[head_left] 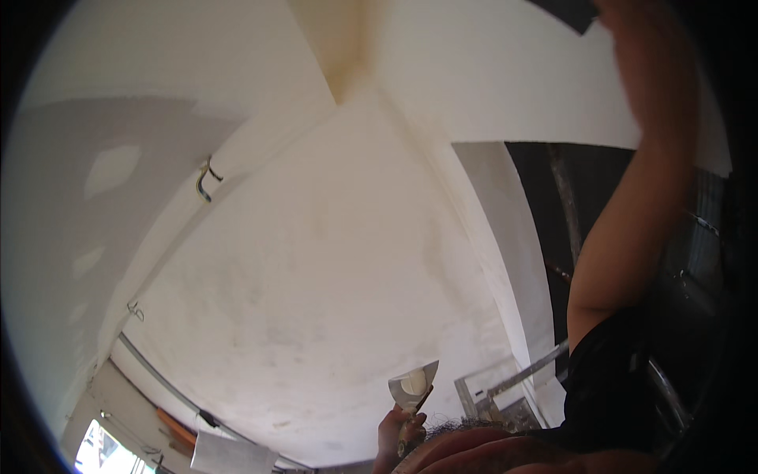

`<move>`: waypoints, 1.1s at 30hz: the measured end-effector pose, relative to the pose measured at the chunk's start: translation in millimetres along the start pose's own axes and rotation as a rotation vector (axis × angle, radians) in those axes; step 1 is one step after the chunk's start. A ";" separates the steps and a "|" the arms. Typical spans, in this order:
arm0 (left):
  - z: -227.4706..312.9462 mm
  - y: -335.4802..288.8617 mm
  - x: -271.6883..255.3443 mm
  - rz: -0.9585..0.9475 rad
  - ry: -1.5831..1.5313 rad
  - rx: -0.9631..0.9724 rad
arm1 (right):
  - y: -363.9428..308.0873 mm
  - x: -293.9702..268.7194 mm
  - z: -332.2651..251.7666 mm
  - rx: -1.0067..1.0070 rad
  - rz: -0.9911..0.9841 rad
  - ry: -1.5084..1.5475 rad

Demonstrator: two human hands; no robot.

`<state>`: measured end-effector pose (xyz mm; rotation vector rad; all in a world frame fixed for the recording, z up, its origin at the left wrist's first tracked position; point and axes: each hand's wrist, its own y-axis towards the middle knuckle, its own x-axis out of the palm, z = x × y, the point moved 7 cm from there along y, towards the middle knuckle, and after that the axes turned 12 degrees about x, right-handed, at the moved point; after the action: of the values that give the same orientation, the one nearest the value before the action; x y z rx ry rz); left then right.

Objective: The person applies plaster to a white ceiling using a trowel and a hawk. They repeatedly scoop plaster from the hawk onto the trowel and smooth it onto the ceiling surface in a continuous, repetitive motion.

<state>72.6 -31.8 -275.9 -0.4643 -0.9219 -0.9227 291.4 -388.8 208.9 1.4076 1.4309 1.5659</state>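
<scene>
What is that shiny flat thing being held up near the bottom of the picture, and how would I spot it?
Start at the big white plastered wall that fills the middle of the view and follow it down to the bottom edge. There a hand holds up a putty knife. It is the only bright metal blade here, wide and flat, with a dab of pale filler on it.

The white wall (332, 261) looks bright, lit by daylight from the window (99, 452) at the bottom left. A grey shadow sits on the left. Edges bend and go black. The raised arm (632, 213) looks blurry.
</scene>
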 end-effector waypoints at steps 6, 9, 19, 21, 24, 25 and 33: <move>17.4 95.6 10.7 -0.122 0.047 -0.120 | -4.2 62.7 73.6 0.193 0.116 -0.070; 19.0 136.1 -3.3 -0.123 0.123 -0.140 | -11.4 86.8 124.4 0.182 -0.006 -0.232; -19.1 204.7 79.1 -0.315 -0.166 -0.320 | -13.3 95.4 153.1 -0.140 0.018 -0.299; -16.8 213.5 80.4 -0.317 -0.142 -0.294 | -15.8 92.9 143.9 -0.109 0.049 -0.303; -17.7 221.8 82.0 -0.327 -0.163 -0.292 | -19.2 84.2 142.3 -0.065 0.055 -0.337; -18.3 223.2 81.2 -0.332 -0.180 -0.298 | -20.3 81.9 142.9 -0.058 0.054 -0.337; -19.9 232.2 53.8 -0.293 -0.118 -0.259 | -16.7 53.4 147.5 0.225 -0.012 -0.360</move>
<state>291.2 55.9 -234.4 -0.6204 -0.9989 -1.3017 411.6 -288.5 189.4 1.7062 1.4185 1.0960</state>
